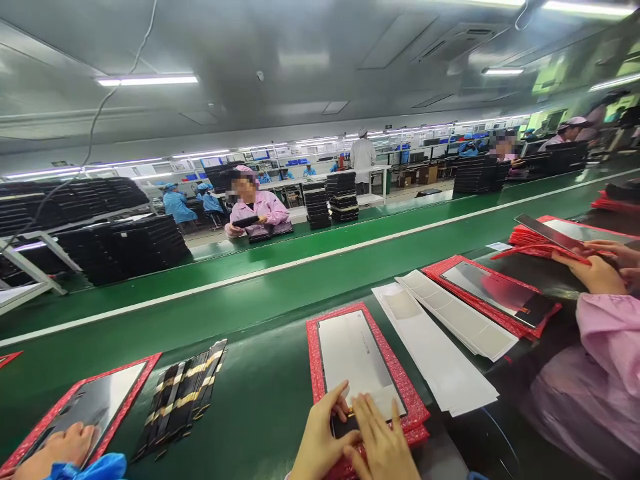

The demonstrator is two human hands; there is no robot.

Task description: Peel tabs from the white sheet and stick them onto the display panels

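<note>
A flat screen-like panel [354, 350] with a pale, shiny face and a dark lower edge lies on red bubble-wrap pouches [400, 393] in front of me. My left hand [323, 430] rests at the panel's lower left corner, its thumb and forefinger apart around the dark edge. Over the lower edge lies my right hand [381, 440], fingers stretched out and touching the panel beside the left hand. What is under the right fingertips is hidden. A bundle of narrow black strips with gold-coloured parts [185, 393] lies to the left.
White sheets [430, 353] and a strip of pale labels [457, 313] lie to the right. Beyond runs the green bench [260, 283]. At left, a co-worker's hand [70, 443] touches another panel; at right, a pink-sleeved person's hands [600, 267] hold a dark panel. Black stacks [343, 197] stand opposite.
</note>
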